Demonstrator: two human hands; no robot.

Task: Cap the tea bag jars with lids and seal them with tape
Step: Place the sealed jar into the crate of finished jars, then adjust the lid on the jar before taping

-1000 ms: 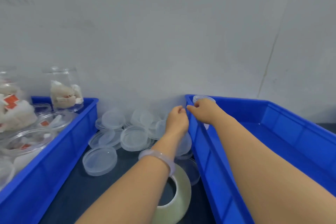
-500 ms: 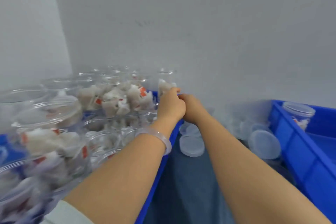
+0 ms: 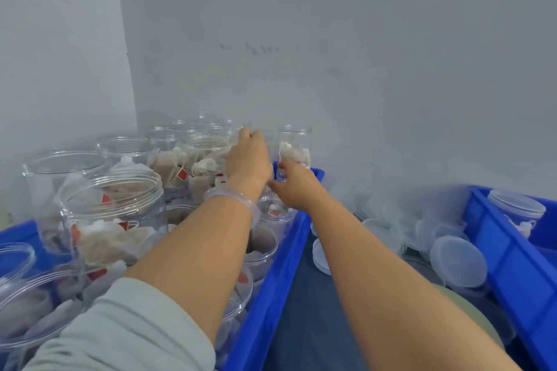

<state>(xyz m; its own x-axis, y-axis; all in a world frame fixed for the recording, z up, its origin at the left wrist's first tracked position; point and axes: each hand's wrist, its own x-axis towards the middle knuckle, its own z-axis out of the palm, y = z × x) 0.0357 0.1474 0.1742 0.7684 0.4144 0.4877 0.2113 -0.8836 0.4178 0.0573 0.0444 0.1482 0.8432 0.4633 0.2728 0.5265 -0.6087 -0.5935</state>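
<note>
Several open clear tea bag jars fill the left blue bin. My left hand reaches over them to the back of the bin, fingers curled onto the rim of a far jar. Just to its right, my right hand is low beside the corner jar, thumb against its lower left side. Its fingers are hidden behind my left wrist. Loose translucent lids lie between the bins. Part of a tape roll shows behind my right forearm.
A second blue bin stands at the right with one capped jar in its back corner. A grey wall with handwriting rises close behind. Dark tabletop runs between the bins. One lid lies near the left bin.
Both hands left the capped jar in the right bin and swung left to the open jars. In the last half second my left hand reached further back.
</note>
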